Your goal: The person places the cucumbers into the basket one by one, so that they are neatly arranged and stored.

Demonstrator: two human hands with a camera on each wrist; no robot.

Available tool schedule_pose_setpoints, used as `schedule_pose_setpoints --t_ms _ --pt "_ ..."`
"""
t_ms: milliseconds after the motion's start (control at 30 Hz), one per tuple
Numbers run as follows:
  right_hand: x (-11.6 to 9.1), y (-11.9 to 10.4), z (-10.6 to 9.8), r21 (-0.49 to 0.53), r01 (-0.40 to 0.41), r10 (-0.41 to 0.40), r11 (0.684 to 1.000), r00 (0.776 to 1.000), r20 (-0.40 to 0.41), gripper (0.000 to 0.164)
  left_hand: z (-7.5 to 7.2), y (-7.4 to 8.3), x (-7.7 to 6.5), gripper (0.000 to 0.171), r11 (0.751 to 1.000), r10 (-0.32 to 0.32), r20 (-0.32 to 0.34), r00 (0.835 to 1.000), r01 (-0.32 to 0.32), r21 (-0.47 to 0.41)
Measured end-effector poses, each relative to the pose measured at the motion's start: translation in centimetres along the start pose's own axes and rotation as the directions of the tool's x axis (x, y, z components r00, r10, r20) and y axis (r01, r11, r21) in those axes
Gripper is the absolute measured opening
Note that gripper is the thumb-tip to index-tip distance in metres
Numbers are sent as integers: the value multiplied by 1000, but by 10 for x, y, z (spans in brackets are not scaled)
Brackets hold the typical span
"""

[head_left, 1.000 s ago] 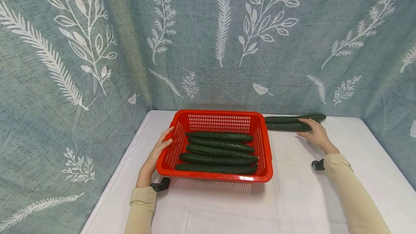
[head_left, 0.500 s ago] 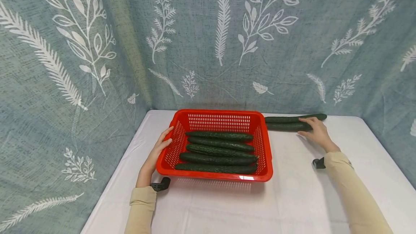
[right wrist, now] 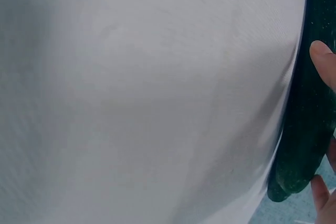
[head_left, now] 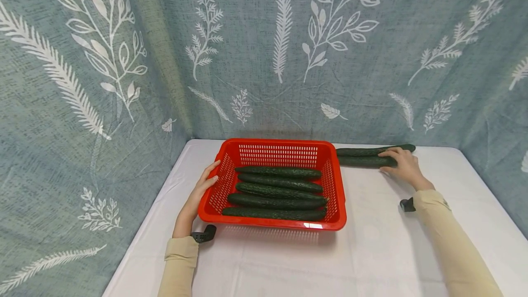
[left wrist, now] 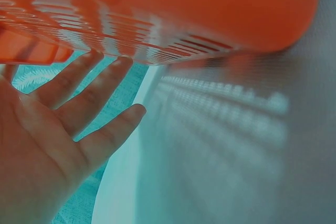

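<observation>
A red plastic basket (head_left: 272, 227) holds several long dark-green cucumbers (head_left: 280, 194), laid side by side. My left hand (head_left: 198, 196) grips its left rim; thumb and index finger lie over the edge. In the left wrist view the other fingers (left wrist: 89, 98) reach beneath the rim, spread, close to the slotted wall. Right of the basket, two more cucumbers lie on the table. My right hand (head_left: 404, 166) holds the nearer cucumber (head_left: 363, 162) by its right end, thumb in front and fingertips behind. Behind it lies the farther cucumber (head_left: 406, 147), partly covered by my fingers.
A white cloth (head_left: 371, 242) covers the table. A blue-green curtain with white leaf prints (head_left: 255, 58) hangs close behind the table and along both sides. The basket hides the left ends of the two loose cucumbers.
My right hand has shifted slightly to the right, and its fingers have settled on the nearer cucumber. The left hand and the basket stay in place.
</observation>
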State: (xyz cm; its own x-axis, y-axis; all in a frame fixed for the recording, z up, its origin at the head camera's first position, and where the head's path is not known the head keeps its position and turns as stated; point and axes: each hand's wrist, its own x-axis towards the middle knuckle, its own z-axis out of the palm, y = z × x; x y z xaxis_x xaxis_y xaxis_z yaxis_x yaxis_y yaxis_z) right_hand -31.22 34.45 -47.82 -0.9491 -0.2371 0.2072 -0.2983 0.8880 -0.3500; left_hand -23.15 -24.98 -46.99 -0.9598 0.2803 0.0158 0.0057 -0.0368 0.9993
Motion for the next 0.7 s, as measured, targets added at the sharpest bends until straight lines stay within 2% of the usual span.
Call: schedule_pose_setpoints --t_ms 267,500,700 --pt "4 2 -1 8 -39 39 999 998 40 43 0 1 1 53 1000 0 -4 1000 0 0" --pt "5 5 3 -1 -43 43 999 998 41 46 2 0 0 54 1000 -15 -11 1000 15 -1" --pt "5 6 3 39 -34 33 999 999 29 44 2 0 0 52 1000 -13 -15 1000 12 -10"
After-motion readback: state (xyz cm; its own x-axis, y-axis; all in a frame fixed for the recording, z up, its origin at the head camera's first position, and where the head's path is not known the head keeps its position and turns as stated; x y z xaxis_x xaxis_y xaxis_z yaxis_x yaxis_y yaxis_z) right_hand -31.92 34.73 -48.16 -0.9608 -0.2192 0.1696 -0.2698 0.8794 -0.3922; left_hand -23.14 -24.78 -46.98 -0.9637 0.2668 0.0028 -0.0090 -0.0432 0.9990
